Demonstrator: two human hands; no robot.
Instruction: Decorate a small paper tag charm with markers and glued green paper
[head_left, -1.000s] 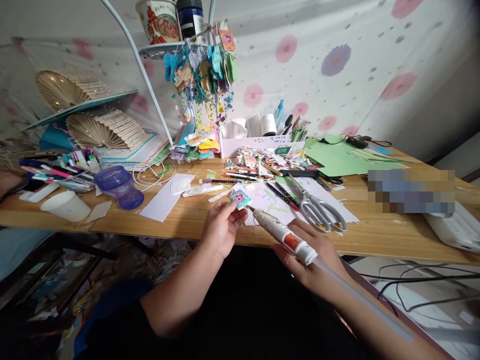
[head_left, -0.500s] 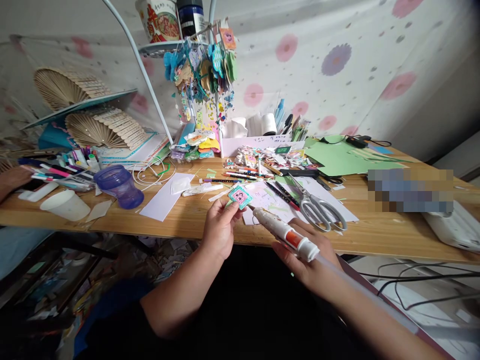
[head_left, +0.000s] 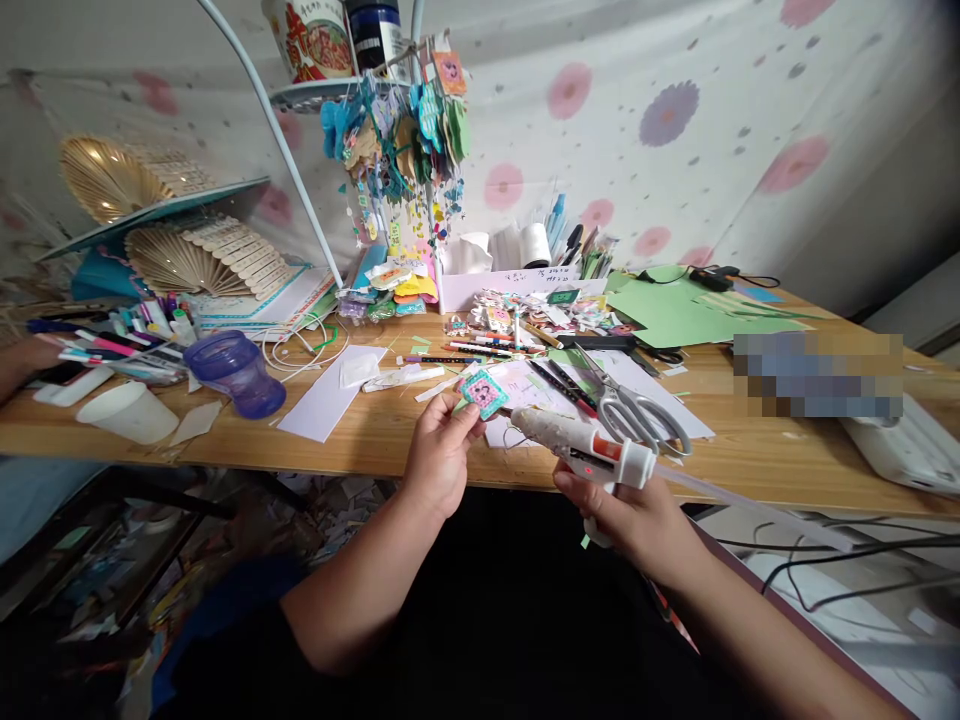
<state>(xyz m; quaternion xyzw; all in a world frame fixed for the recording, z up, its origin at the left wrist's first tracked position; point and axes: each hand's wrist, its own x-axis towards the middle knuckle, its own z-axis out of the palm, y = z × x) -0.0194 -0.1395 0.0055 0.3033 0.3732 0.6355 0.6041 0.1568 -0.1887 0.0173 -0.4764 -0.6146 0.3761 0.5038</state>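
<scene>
Between thumb and fingers, my left hand (head_left: 444, 445) pinches a small decorated card (head_left: 484, 394) with a teal border and a pink middle. My right hand (head_left: 637, 515) is wrapped round the handle of a white hot glue gun (head_left: 574, 438). Its nozzle points left and lies close to the card's right edge; whether they touch I cannot tell. A clear glue stick (head_left: 757, 508) sticks out of the gun's back end. Grey-handled scissors (head_left: 637, 412) lie on the table just behind the gun, beside dark pencils (head_left: 559, 385).
A purple cup (head_left: 236, 372) and a tipped white paper cup (head_left: 129, 412) stand at the left. Paper scraps (head_left: 540, 310) pile up mid-table, below hanging paper ornaments (head_left: 397, 140). Green paper (head_left: 675, 305) lies at the back right. Another person's hand (head_left: 34, 355) shows at far left.
My right hand has turned the glue gun, so its side and a small red light now show and the glue stick swings up. The card stays in my left hand, slightly shifted.
</scene>
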